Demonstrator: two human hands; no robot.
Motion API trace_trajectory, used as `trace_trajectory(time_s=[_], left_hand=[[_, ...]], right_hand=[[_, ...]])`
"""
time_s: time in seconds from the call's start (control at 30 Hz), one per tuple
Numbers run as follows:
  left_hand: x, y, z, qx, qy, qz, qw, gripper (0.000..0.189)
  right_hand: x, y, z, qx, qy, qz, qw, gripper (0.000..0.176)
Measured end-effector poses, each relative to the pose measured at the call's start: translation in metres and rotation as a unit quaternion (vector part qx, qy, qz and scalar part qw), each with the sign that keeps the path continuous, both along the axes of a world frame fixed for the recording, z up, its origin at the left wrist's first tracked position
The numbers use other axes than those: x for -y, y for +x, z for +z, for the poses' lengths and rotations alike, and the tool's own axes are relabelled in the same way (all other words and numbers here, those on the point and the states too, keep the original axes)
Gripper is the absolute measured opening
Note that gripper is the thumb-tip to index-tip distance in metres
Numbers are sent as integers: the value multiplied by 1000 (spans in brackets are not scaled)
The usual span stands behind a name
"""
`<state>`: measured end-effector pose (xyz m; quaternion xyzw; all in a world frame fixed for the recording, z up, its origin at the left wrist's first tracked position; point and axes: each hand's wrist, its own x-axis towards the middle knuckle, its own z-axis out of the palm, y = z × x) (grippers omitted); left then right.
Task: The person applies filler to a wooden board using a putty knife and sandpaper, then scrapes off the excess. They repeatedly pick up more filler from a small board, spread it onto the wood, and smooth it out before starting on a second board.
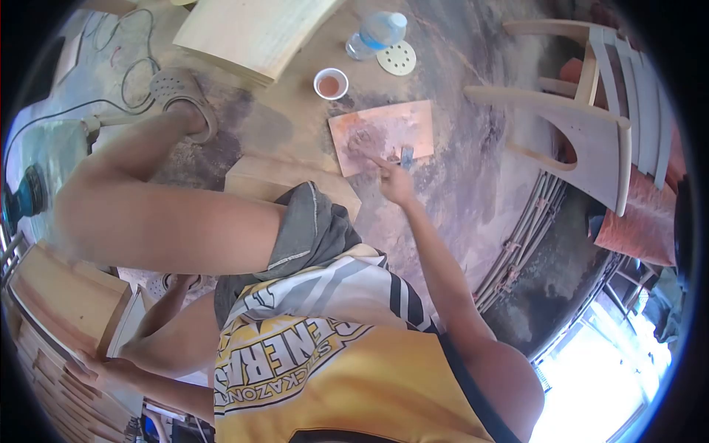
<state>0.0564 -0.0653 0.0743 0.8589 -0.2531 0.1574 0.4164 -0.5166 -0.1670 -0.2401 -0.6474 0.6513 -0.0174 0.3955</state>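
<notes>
The board point(412, 122) with brown paste point(362, 144) is located at 12 to 1 o'clock. The right hand point(396, 184) is held at its near edge; grip cannot be determined. The left hand point(100, 371) is placed against woodwork point(70, 292) at 8 o'clock, finger spread indeterminable.

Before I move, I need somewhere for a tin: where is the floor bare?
Bare floor lies between the clog and the pinkish board, and again between that board and the slatted wooden frame. It is crowded beyond the board: cup, bottle and perforated disc sit close together.
</notes>
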Motion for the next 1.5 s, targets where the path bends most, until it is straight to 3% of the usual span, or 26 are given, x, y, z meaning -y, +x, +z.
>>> trace_trajectory(time_s=[0.1,0.13,0.2,0.3,0.33,0.37,0.4,0.5,0.53,0.57,0.6,0.67,0.73,0.77,0.83,0.9,0.97,1.03,1.07,1.13,1.17,1.23,1.27,1.3,1.4,1.5], left_hand=[[-3,-12,-10,39,-34,22,998,77],[12,-43,0,26,68,110,991,81],[29,-71,10,-11,110,164,980,83],[13,-60,1,-45,183,242,952,76],[-31,-12,-26,139,45,89,985,67],[-57,15,-42,315,-93,-73,942,58],[-12,-32,-28,272,-270,-89,919,48],[13,-72,-23,268,-353,-168,881,52],[15,-88,-30,174,-372,-198,890,53],[13,-92,-28,20,-260,-402,878,63],[11,-96,-23,-130,-128,-573,799,74],[55,-163,-46,-235,-119,-429,864,31],[94,-201,-45,-384,-113,-420,814,26],[99,-201,-37,-296,-89,-465,830,24],[104,-177,-13,-84,-169,-485,854,27],[86,-148,3,-51,-228,-397,888,25],[56,-119,11,-35,-316,-337,886,23],[16,-91,13,162,-333,-268,889,17],[-9,-75,16,176,-344,-252,887,17],[-56,-52,15,253,-225,-274,900,26],[-45,-50,12,257,-237,-265,899,26],[-37,-44,4,179,-254,-41,950,42],[-42,-40,-13,120,-201,-66,970,66],[-42,-37,-20,121,-212,-59,968,66],[-32,-35,-43,-45,-176,-60,981,103],[-29,-33,-55,-102,-170,-51,979,101]], right_hand=[[34,-8,65,229,68,-169,956,56],[47,-6,96,229,59,-159,959,56],[66,-3,146,270,126,-196,934,52],[77,-10,172,289,72,-160,941,50],[82,-11,184,287,69,-152,943,50],[86,-9,202,265,84,-128,952,50],[87,-7,218,241,103,-107,959,50],[92,3,248,227,44,-14,973,50],[92,1,251,225,42,-13,973,50],[92,-1,253,294,45,-63,953,49],[94,0,254,363,48,-109,924,49],[100,26,267,439,19,-114,891,52],[104,56,277,522,-42,-139,841,58],[106,79,277,546,-72,-145,822,61],[127,113,296,553,-19,16,833,51],[144,182,337,480,-42,216,849,42],[142,271,385,529,-82,368,760,46],[130,343,429,501,-157,486,698,55],[118,376,450,470,-195,523,683,49],[109,442,473,380,-255,602,654,44],[117,477,479,324,-278,638,641,45],[113,564,477,341,-271,679,591,37],[117,608,473,322,-284,690,583,36],[119,646,470,302,-297,700,574,36],[119,717,465,194,-316,715,593,28],[120,748,458,218,-277,755,552,35]])
